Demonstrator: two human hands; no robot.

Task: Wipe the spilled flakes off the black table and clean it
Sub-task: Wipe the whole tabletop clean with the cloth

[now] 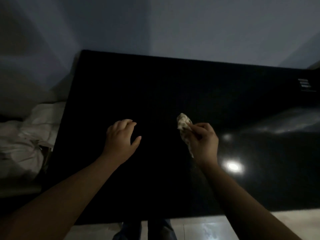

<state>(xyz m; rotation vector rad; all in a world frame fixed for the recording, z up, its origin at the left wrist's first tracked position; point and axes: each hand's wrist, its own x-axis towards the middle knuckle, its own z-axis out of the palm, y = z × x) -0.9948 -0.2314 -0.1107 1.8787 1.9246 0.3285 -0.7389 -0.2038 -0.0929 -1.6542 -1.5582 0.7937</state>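
I see two bare forearms, no sleeves anywhere from wrist back to frame edge. Left hand [121, 137] and right hand [204, 141]: no rings, watch or bands that I can make out, though the light is dim. Short nails. Well behind the grip, dark blue trousers [128, 231], likely jeans, two legs, footwear not visible.

Black table [155, 94] bare beyond both hands; wall [173, 28] behind

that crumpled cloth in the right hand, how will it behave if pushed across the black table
The cloth looks soft and floppy, bunched in the right hand, so it probably folds rather than slides flat. The table looks glossy, so it likely glides easily.
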